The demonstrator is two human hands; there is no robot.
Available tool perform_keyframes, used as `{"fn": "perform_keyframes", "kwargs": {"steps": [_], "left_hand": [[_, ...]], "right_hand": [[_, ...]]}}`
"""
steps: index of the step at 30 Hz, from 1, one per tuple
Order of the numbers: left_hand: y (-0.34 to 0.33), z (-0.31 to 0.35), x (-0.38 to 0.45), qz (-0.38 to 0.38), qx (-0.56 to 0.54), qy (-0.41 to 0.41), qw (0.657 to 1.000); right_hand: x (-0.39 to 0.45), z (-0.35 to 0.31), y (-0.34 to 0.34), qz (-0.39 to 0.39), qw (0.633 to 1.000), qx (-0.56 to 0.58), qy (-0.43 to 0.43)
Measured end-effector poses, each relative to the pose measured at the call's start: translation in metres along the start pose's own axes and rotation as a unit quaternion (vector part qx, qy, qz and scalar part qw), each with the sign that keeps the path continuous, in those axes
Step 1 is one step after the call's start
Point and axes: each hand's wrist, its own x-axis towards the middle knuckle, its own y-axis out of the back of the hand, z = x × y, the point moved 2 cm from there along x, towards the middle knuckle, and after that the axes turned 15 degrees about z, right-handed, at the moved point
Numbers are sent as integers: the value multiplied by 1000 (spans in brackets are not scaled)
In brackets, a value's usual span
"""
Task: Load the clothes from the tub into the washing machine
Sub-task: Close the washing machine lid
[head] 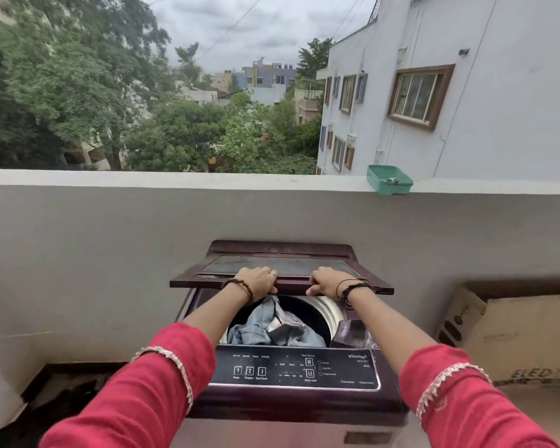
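Observation:
A maroon top-loading washing machine (pixel 296 371) stands against the balcony wall. Its folding lid (pixel 282 265) is part-way over the drum. My left hand (pixel 257 281) and my right hand (pixel 327 281) both grip the lid's front edge, fingers curled over it, thumbs under. In the steel drum lie light blue denim clothes (pixel 277 329), heaped on the left and middle. The tub is not in view.
A green plastic tray (pixel 389 178) sits on the parapet ledge to the right. A cardboard box (pixel 518 334) stands right of the machine. Dark clutter (pixel 65 392) lies on the floor at its left. Trees and buildings beyond.

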Motion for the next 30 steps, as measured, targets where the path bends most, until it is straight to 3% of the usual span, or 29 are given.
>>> {"fn": "perform_keyframes", "kwargs": {"steps": [4,12,24,30], "left_hand": [[-40,12,-13,-54,-2,22,998],[-82,15,-16,-136,-98,65,984],[-126,25,-30,-69,-119,144,980],[-127,31,-33,-21,-124,168,978]], "right_hand": [[-19,-1,-42,-23,999,-24,-2],[-27,7,-87,-19,995,74,-70],[-40,2,-129,64,991,74,-96],[-35,7,-126,62,988,93,-110]]}}
